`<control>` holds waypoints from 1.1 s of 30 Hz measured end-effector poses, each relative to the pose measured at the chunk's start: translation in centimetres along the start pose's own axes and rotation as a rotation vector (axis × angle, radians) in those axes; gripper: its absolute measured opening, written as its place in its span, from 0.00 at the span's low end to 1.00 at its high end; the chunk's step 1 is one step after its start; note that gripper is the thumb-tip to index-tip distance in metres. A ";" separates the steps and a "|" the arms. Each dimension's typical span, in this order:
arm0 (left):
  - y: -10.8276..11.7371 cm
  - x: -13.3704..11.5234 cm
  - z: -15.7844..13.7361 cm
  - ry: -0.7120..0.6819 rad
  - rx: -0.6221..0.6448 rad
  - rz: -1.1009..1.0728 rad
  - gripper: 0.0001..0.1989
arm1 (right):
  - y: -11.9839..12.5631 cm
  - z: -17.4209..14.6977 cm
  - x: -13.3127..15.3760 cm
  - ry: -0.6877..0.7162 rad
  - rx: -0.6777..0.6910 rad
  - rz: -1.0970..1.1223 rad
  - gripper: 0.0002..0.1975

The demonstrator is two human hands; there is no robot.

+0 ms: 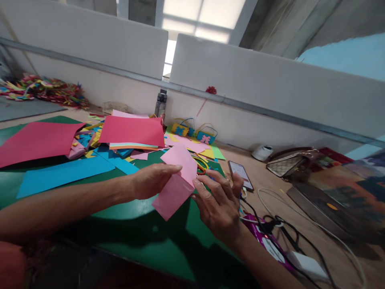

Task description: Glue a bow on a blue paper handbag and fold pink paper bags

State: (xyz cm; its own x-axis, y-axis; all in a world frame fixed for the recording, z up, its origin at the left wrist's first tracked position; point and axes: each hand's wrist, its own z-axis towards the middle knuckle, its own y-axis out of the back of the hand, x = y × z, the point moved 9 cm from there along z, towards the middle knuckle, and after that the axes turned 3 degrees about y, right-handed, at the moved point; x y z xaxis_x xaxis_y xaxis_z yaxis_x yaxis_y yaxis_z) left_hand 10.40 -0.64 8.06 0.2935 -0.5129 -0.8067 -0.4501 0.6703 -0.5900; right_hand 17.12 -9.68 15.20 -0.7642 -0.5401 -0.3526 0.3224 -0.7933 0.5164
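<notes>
A folded piece of pink paper (176,194) is held up above the green table mat, bent along a crease in its middle. My left hand (155,179) grips it from the left, thumb on top and the other fingers hidden behind the sheet. At the crease's right end, my right hand (218,202) pinches the paper's edge between thumb and forefinger. Scissors with yellow and red handles (201,163) lie just beyond the paper, partly covered by it. A long blue paper strip (66,174) lies on the mat to the left.
Red sheets (132,130) top a paper stack at the back, near small paper bags (206,137) by the wall. A phone (240,175), a purple power strip (267,241) with cables and a handbag (290,162) are on the right. The green mat (132,228) ends near me.
</notes>
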 end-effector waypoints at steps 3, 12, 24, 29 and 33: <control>0.4 0.1 -0.1 0.004 -0.036 0.002 0.17 | 0.2 0.0 -0.1 -0.007 0.007 -0.006 0.07; 0.5 -0.2 -0.1 -0.046 -0.062 0.004 0.18 | 0.2 0.0 0.0 -0.003 0.020 -0.026 0.07; 1.0 -0.1 -0.6 -0.038 -0.243 0.132 0.22 | 0.9 0.0 0.5 0.020 -0.040 0.043 0.06; 1.1 0.1 -0.8 -0.049 -0.272 0.160 0.23 | 1.3 -0.2 1.3 0.065 -0.034 0.046 0.08; 1.2 0.2 -0.8 -0.052 -0.276 0.167 0.22 | 1.0 -0.4 1.3 0.062 -0.019 0.010 0.10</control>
State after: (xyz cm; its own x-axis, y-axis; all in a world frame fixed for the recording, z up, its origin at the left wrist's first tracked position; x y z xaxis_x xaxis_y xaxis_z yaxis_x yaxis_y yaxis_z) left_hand 9.27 -0.35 7.26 0.2358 -0.3754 -0.8964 -0.7050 0.5687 -0.4236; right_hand 16.69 -11.25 15.00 -0.7252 -0.5640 -0.3950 0.3408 -0.7924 0.5059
